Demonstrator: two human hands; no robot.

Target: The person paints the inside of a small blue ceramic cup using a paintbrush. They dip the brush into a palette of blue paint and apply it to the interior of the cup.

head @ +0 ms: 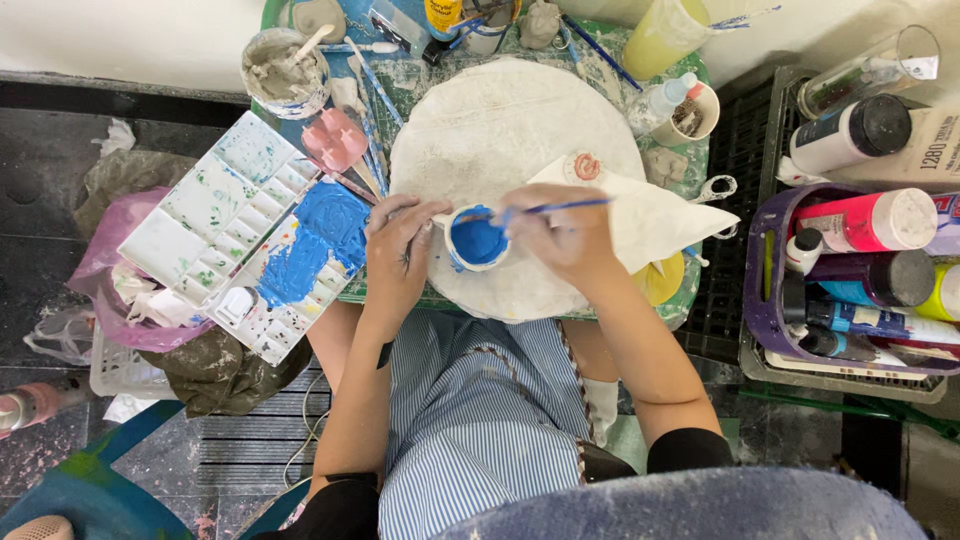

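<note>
On the round white plaster-coated working board (510, 140) at the centre of the small green counter (700, 150): a small round clay bowl, blue-painted inside (477, 240), sits near the board's front edge.

Left hand (398, 245): fingers curled against the bowl's left rim, grip closed lightly on the bowl, steadying it.

Right hand (562, 235): grip pinched shut on a thin blue-handled paintbrush (555, 207). Handle points right; bristle end lies over the bowl's blue interior. Contact of the tip with the paint cannot be told.

Surroundings:
- Left of the bowl, a white rectangular plastic paint palette with many wells (245, 235), overhanging the counter edge; a large smear of blue paint on the part nearest the left hand.
- Just right of the right hand, a sheet of white paper (665, 215), with a small round reddish piece (586, 166) at its upper corner.
- Back left of the counter, a round tub of grey clay slip (285, 70) with a stick standing in it.
- Far right, well apart, a purple plastic basket (760, 300) holding paint bottles, beside the counter.
</note>
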